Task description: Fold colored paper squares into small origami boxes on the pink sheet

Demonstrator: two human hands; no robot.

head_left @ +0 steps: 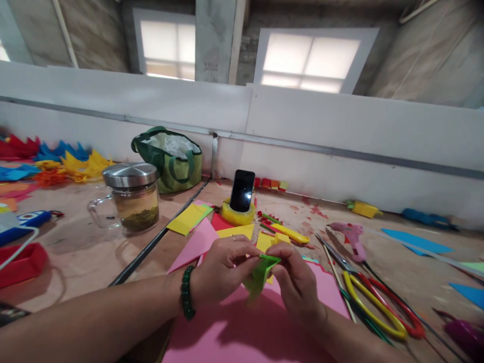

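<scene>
A small folded piece of green paper [260,277] is held up between both hands, over a pink sheet of paper [242,335] on the table. My left hand [223,267], with a ring and a green bead bracelet [187,292] at the wrist, pinches the paper's upper left edge. On the other side, my right hand [295,277] pinches its upper right corner between thumb and fingers. The lower part of the green paper hangs down, slightly blurred. Just beyond the hands lie pieces of yellow paper [238,231].
Scissors [374,297] and a pink glue gun [351,237] lie to the right, near a yellow utility knife [291,233]. A phone [242,190] stands in a yellow tape roll [238,214]. Leftward are a glass mug [136,206], a green bag [181,171] and a red box [22,264].
</scene>
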